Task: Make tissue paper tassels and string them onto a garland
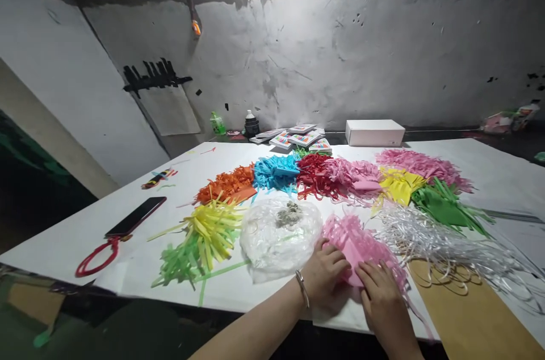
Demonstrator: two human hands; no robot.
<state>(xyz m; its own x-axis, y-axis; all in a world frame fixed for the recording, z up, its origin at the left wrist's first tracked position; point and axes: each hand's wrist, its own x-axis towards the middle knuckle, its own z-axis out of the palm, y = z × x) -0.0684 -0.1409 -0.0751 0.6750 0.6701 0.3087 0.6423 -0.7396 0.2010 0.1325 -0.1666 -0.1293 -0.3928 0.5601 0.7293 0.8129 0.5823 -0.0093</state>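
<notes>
A bundle of pink fringed paper [347, 235] lies at the table's front, its flat uncut strip toward me. My left hand [327, 270] grips its left edge with bent fingers; the thumb is hidden. On the right side of the same strip, my right hand [378, 291] has its fingers closed over the paper, its thumb also out of sight. Left of my hands sits a clear plastic bag [264, 235] with a small greyish clump [289, 214] in it. White string [426, 229] is heaped to the right, partly over a brown sheet [481, 314].
Fringed paper bundles curve behind: yellow [213, 226], light green [181, 263], orange [227, 184], blue [276, 171], red [317, 175], dark green [443, 206]. A phone [136, 217] with a red strap lies left. Packets [298, 137] and a white box [374, 133] stand at the back.
</notes>
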